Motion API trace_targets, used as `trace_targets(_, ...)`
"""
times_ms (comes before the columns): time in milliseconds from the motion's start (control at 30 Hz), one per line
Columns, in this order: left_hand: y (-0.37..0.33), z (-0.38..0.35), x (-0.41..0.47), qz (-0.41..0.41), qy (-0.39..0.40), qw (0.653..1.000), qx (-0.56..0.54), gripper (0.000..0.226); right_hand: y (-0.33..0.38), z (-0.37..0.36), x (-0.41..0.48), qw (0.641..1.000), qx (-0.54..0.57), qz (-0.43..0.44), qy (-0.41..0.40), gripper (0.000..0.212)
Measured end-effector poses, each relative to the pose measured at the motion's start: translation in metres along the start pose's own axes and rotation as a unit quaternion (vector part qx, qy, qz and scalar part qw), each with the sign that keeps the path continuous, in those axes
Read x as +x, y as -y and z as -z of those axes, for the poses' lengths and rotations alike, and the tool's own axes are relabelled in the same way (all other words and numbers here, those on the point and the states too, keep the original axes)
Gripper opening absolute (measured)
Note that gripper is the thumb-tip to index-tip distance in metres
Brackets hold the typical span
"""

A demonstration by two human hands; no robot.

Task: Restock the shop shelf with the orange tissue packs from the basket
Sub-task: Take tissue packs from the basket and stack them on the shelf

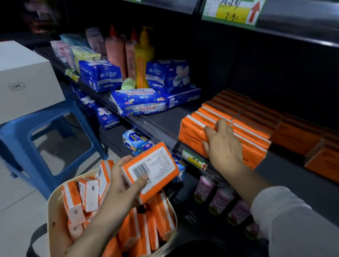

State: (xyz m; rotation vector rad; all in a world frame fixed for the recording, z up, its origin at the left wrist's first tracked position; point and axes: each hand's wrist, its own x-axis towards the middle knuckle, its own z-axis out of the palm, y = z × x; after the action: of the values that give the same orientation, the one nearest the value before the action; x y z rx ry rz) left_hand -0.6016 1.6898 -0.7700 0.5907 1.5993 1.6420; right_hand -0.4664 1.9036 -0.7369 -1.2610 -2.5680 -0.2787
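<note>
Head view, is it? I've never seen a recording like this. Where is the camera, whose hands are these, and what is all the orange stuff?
There is no machine here. A person wears one wide-angle camera on the head, and it looks down at their two bare hands. The left hand grips an orange tissue pack, barcode side up, above a cream basket full of more such packs. The right hand lies against the front pack of a row of orange packs standing on the dark shelf. Further left on that shelf are blue packs and tall bottles. On the floor at left, a blue stool carries a white box.
</note>
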Motion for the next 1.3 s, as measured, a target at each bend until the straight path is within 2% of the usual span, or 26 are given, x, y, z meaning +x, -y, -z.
trace_targets(133, -0.009, -0.005, -0.006, -0.017, 0.004, 1.000, -0.022, 0.062, 0.005, 0.020, -0.013, 0.990, 0.134, -0.034, -0.001, 0.048)
trace_targets(200, -0.013, -0.014, -0.011, -0.070, -0.006, 0.997, 0.020, 0.052, 0.008, 0.031, -0.023, 0.967, 0.245, -0.070, 0.001, 0.046)
trace_targets(233, -0.015, -0.018, -0.014, -0.124, -0.013, 0.990, 0.070, 0.045, 0.009, 0.036, -0.028, 0.944, 0.313, -0.105, 0.027, 0.045)
trace_targets(267, -0.016, -0.021, -0.017, -0.187, -0.018, 0.973, 0.134, 0.040, 0.011, 0.042, -0.034, 0.905, 0.394, -0.146, 0.070, 0.046)
trace_targets(300, -0.017, -0.024, -0.020, -0.261, -0.015, 0.944, 0.201, 0.038, 0.012, 0.049, -0.042, 0.843, 0.486, -0.189, 0.133, 0.048)
trace_targets(367, -0.015, -0.029, -0.022, -0.407, 0.021, 0.854, 0.323, 0.025, 0.014, 0.060, -0.056, 0.690, 0.628, -0.243, 0.265, 0.043)
trace_targets(400, -0.014, -0.032, -0.024, -0.450, 0.044, 0.817, 0.357, 0.019, 0.013, 0.063, -0.063, 0.645, 0.659, -0.241, 0.303, 0.037)
trace_targets(467, -0.010, -0.039, -0.027, -0.490, 0.048, 0.779, 0.387, 0.022, 0.009, 0.064, -0.073, 0.612, 0.693, -0.216, 0.315, 0.020)
trace_targets(533, -0.010, -0.044, -0.031, -0.484, 0.019, 0.775, 0.406, 0.035, 0.002, 0.063, -0.080, 0.590, 0.726, -0.211, 0.284, 0.012)
trace_targets(567, -0.010, -0.046, -0.033, -0.466, 0.007, 0.783, 0.413, 0.050, -0.001, 0.063, -0.083, 0.576, 0.742, -0.214, 0.267, 0.014)
trace_targets(633, -0.011, -0.048, -0.036, -0.396, 0.008, 0.835, 0.383, 0.084, -0.008, 0.064, -0.089, 0.558, 0.764, -0.226, 0.233, 0.019)
trace_targets(700, -0.016, -0.052, -0.042, -0.304, 0.018, 0.907, 0.290, 0.090, -0.012, 0.067, -0.096, 0.551, 0.774, -0.240, 0.198, 0.023)
trace_targets(767, -0.021, -0.061, -0.048, -0.229, 0.022, 0.955, 0.189, 0.062, -0.017, 0.068, -0.103, 0.550, 0.780, -0.243, 0.176, 0.031)
trace_targets(800, -0.024, -0.067, -0.049, -0.197, 0.016, 0.965, 0.169, 0.043, -0.019, 0.068, -0.106, 0.557, 0.776, -0.240, 0.174, 0.036)
trace_targets(833, -0.025, -0.074, -0.049, -0.168, 0.012, 0.971, 0.171, 0.037, -0.022, 0.069, -0.110, 0.570, 0.767, -0.235, 0.176, 0.040)
trace_targets(900, -0.023, -0.085, -0.045, -0.136, 0.026, 0.973, 0.182, 0.046, -0.027, 0.067, -0.118, 0.602, 0.745, -0.229, 0.171, 0.048)
trace_targets(967, -0.018, -0.101, -0.040, -0.118, 0.045, 0.977, 0.173, 0.037, -0.036, 0.063, -0.122, 0.616, 0.740, -0.232, 0.136, 0.055)
trace_targets(1033, -0.010, -0.121, -0.037, -0.069, 0.067, 0.988, 0.124, 0.027, -0.047, 0.059, -0.123, 0.601, 0.756, -0.247, 0.074, 0.060)
trace_targets(1100, -0.005, -0.146, -0.036, 0.005, 0.078, 0.997, 0.015, 0.020, -0.057, 0.054, -0.122, 0.576, 0.773, -0.264, 0.019, 0.066)
trace_targets(1133, -0.004, -0.159, -0.035, 0.040, 0.076, 0.995, -0.043, 0.017, -0.059, 0.051, -0.122, 0.581, 0.768, -0.267, 0.006, 0.070)
trace_targets(1167, -0.005, -0.171, -0.035, 0.066, 0.067, 0.992, -0.083, 0.016, -0.060, 0.047, -0.122, 0.605, 0.751, -0.263, 0.000, 0.072)
trace_targets(1200, -0.003, -0.181, -0.032, 0.082, 0.051, 0.989, -0.111, 0.018, -0.060, 0.043, -0.123, 0.651, 0.716, -0.253, -0.002, 0.074)
trace_targets(1267, 0.006, -0.193, -0.021, 0.080, 0.023, 0.992, -0.096, 0.021, -0.058, 0.034, -0.122, 0.769, 0.602, -0.214, -0.016, 0.071)
trace_targets(1300, 0.012, -0.195, -0.016, 0.064, 0.014, 0.996, -0.054, 0.023, -0.060, 0.031, -0.120, 0.818, 0.543, -0.187, -0.032, 0.068)
